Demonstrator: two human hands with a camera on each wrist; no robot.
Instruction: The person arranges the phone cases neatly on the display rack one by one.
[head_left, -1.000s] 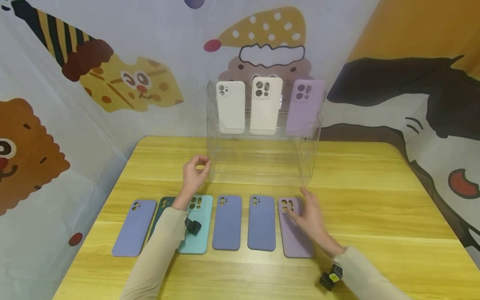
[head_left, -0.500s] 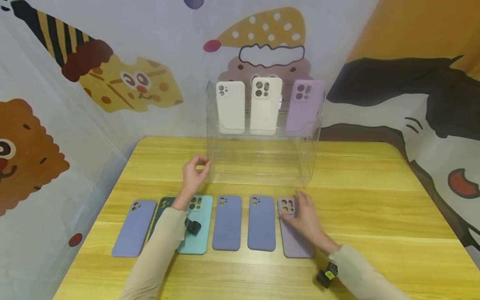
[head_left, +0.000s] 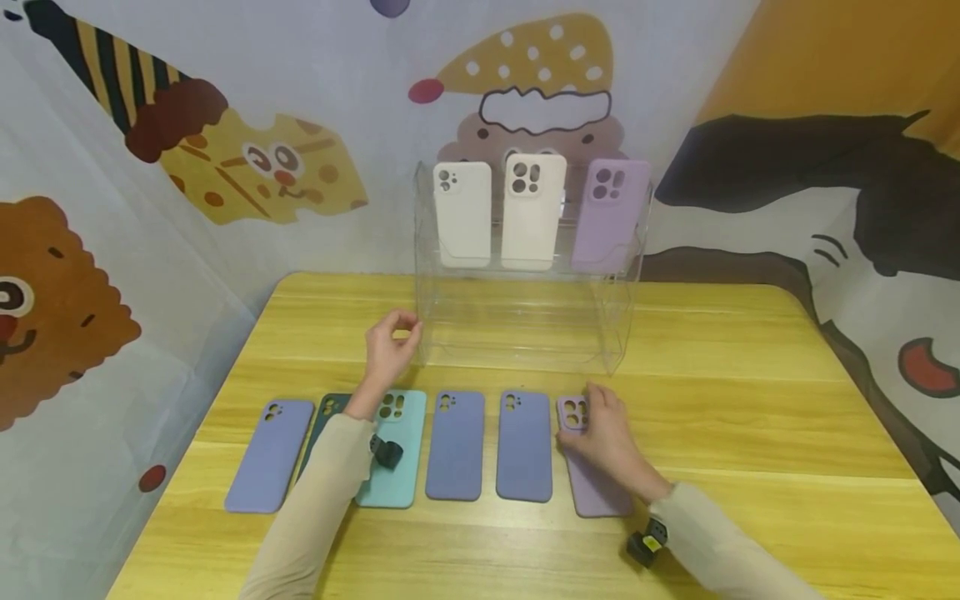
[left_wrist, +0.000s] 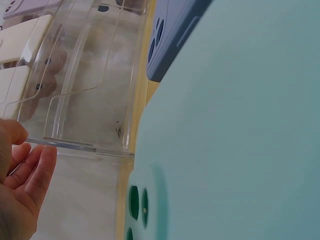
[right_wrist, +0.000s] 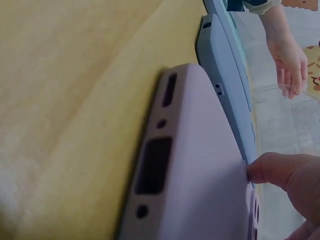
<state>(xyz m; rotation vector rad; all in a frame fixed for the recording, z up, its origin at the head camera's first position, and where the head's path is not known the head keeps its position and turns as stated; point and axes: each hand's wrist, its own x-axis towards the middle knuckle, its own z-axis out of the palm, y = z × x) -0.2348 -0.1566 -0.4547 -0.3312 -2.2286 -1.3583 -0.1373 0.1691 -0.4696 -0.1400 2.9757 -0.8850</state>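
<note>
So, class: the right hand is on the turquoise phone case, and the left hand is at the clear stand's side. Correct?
The case is wrong: the head view shows the right hand on a light purple phone case. The left hand is indeed at the side of the clear stand.

Both arms (head_left: 318, 504) stretched out, left hand (head_left: 390, 348) with thumb near bent fingers, right hand (head_left: 611, 437) with thumb spread wide

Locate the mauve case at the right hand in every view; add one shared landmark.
Head: the mauve case, right end of the front row, partly hidden by the right hand.
Left wrist: not in it.
Right wrist: large, centre to bottom edge.
Landmark: the left hand, left of centre in head, lower left in left wrist, upper right in right wrist.
</note>
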